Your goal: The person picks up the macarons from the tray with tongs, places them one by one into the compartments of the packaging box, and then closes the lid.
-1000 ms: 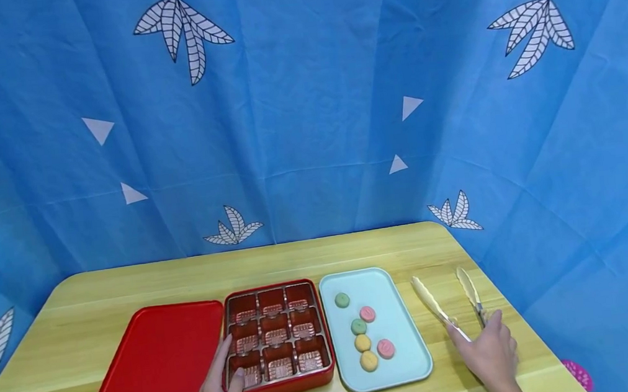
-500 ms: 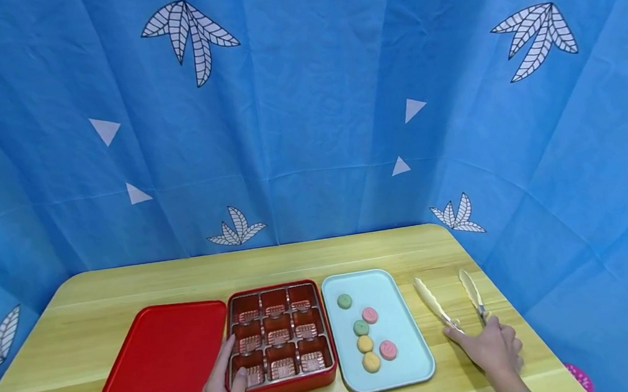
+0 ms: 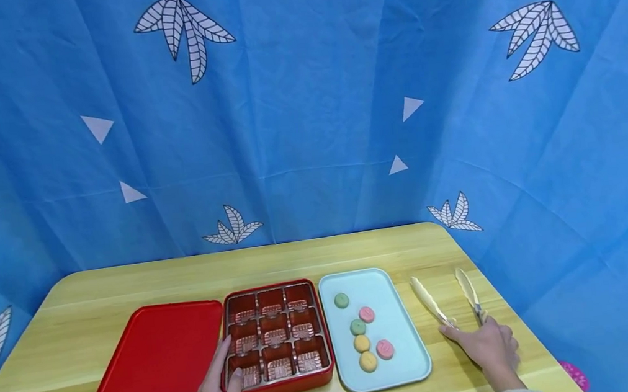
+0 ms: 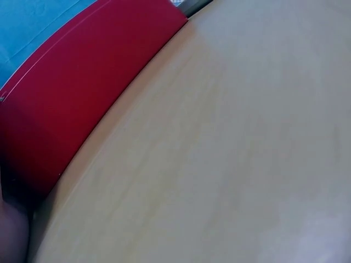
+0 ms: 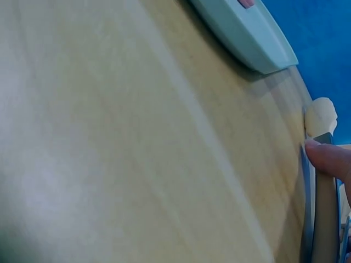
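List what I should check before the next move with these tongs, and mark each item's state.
1. Right grip on tongs: ok, both arms held.
2. Tips spread: ok, wide apart.
3. Tips over blue tray: not ok, they are right of it.
4. All visible sweets on the tray: ok, two green, two pink, two yellow.
5. Left grip at box: ok, at its near left corner.
6. Gap between the yellow sweets: cannot tell, they sit too close.

No legible text, labels, brands, numbers or signs.
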{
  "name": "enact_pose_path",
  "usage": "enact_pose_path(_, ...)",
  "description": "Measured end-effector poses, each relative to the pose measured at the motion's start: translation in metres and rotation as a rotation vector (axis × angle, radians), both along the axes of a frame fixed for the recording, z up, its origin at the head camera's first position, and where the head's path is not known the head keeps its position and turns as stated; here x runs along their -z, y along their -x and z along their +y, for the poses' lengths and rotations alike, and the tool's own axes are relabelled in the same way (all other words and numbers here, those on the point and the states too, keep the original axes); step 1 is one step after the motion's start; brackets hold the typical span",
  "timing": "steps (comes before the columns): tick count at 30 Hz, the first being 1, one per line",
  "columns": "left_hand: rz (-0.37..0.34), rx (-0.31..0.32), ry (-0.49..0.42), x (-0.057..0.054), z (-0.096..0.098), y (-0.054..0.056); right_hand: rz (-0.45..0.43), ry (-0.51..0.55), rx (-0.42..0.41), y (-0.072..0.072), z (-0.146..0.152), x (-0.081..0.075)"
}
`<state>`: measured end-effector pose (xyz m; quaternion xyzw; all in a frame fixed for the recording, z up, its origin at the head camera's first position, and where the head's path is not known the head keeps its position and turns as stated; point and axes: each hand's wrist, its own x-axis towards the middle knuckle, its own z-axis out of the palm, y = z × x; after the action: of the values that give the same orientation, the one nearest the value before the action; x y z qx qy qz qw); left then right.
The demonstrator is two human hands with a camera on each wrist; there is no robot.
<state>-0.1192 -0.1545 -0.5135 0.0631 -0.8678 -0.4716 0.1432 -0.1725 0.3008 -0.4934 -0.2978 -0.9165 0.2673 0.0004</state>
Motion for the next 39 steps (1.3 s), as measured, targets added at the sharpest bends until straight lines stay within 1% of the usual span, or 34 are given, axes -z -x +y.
enact_pose_path(2,0.006,-0.006,0.007,0.0013,0.0006,0.0,0.006,-0.011,0.0,-0.0003,0.0011,0.001)
enact_pose_path(4,0.001,-0.002,-0.009,0.0019,0.0009,0.0003,0.008,-0.019,-0.009,-0.0007,0.0018,0.002)
enact_pose_path(11,-0.06,0.013,-0.061,0.0006,-0.0004,0.0008,0.023,-0.066,-0.051,-0.0006,0.0013,0.0043)
enact_pose_path(14,-0.06,0.011,-0.055,0.0006,-0.0003,0.0008,0.035,-0.075,-0.066,-0.0013,0.0002,0.005)
enact_pose_path(17,-0.042,0.008,-0.046,0.0019,-0.0003,0.0004,0.043,-0.083,-0.079,-0.0021,-0.0009,0.0053)
enact_pose_path(22,-0.045,0.011,-0.048,0.0014,-0.0003,0.0001,0.051,-0.087,-0.111,-0.0032,-0.0021,0.0051)
enact_pose_path(26,-0.068,0.014,-0.05,0.0002,-0.0004,0.0007,0.056,-0.084,-0.14,-0.0038,-0.0021,0.005)
enact_pose_path(33,-0.056,0.016,-0.043,0.0018,-0.0013,-0.0004,0.06,-0.058,-0.163,-0.0048,-0.0043,0.0052)
enact_pose_path(36,-0.073,0.019,-0.05,0.001,-0.0014,-0.0001,0.072,-0.053,-0.172,-0.0056,-0.0057,0.0061)
enact_pose_path(39,-0.093,0.028,-0.066,-0.0003,-0.0008,0.0016,0.105,-0.062,-0.191,-0.0062,-0.0066,0.0079)
